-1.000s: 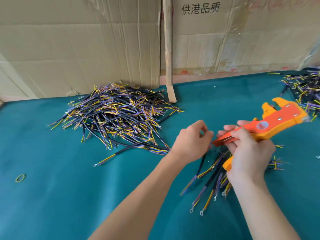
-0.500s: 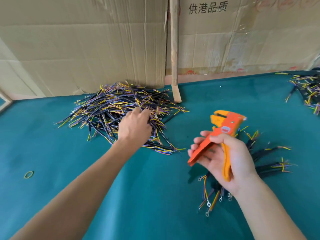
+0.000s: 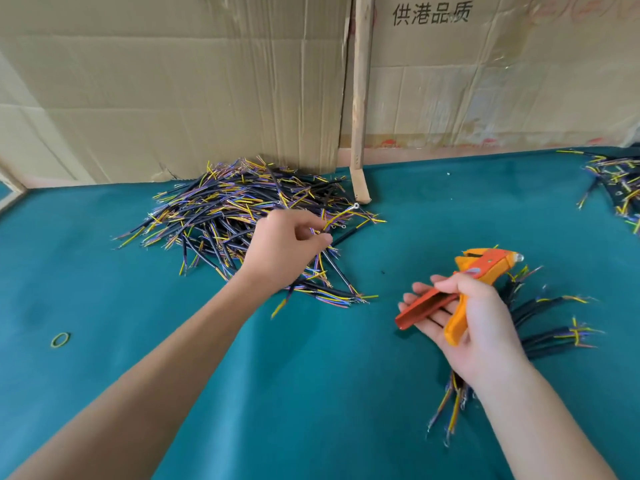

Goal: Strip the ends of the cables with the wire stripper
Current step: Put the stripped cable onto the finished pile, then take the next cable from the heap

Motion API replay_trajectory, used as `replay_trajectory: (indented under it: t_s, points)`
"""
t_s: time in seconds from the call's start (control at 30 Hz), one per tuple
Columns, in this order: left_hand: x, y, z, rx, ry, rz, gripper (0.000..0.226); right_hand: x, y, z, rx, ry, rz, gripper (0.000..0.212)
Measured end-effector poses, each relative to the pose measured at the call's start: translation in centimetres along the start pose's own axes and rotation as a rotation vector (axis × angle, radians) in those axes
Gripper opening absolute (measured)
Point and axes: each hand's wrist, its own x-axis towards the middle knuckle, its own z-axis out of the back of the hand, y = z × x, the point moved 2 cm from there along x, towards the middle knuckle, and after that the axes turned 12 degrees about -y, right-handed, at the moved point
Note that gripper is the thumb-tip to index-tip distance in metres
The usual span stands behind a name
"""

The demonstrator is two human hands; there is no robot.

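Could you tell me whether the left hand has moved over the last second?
Yes. The left hand left its spot beside the wire stripper and went out to the big cable pile by the cardboard wall, where it now pinches a cable.

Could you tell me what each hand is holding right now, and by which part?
The left hand pinches a cable near its ring-terminal end. The right hand grips the wire stripper by its handles.

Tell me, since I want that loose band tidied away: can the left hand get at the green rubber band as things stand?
Probably not right away: the left hand pinches a cable at the pile, though open cloth leads to the green rubber band.
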Motion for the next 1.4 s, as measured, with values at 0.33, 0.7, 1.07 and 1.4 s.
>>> replay_trajectory:
  t_s: [0.33,0.7,1.07,1.4]
  points:
    - [-9.4,0.4,-4.8,-0.664,0.053,0.445,0.019,-2.0,-1.9,-1.7,-0.097,0.417,-0.113,0.043]
    - [-10.0,1.2,-5.2,-0.740,-0.106,0.401,0.012,-2.2,-1.7,-1.5,-0.140,0.562,-0.086,0.036]
    - [-9.8,2.1,-4.3,-0.893,-0.542,0.515,0.024,-2.2,-1.2,-0.6,-0.387,0.887,-0.281,0.061]
    - [-10.7,2.0,-3.3,-0.528,-0.631,0.497,0.029,-1.9,-1.0,-0.7,-0.213,0.804,-0.227,0.070]
